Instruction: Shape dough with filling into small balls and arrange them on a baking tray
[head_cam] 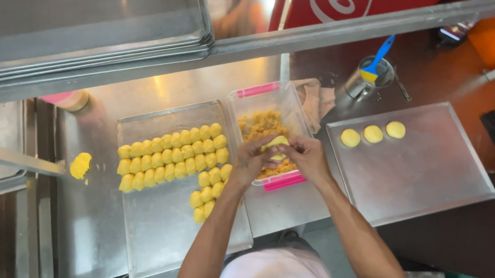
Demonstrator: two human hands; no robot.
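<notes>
Both hands pinch one soft yellow dough piece.

The left hand and right hand press their fingers around it, above the clear plastic box with pink clips holding brown crumbly filling, between two flat metal trays.

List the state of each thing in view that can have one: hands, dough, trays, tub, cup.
Left hand: closed on the dough piece, over the tub.
Right hand: closed on the same piece.
Dough piece: held between both hands.
Plastic tub: open, partly filled with brown crumbly filling.
Left tray: holds rows of yellow dough pieces.
Right tray: holds three round balls.
Metal cup: upright, brush standing in it.
</notes>
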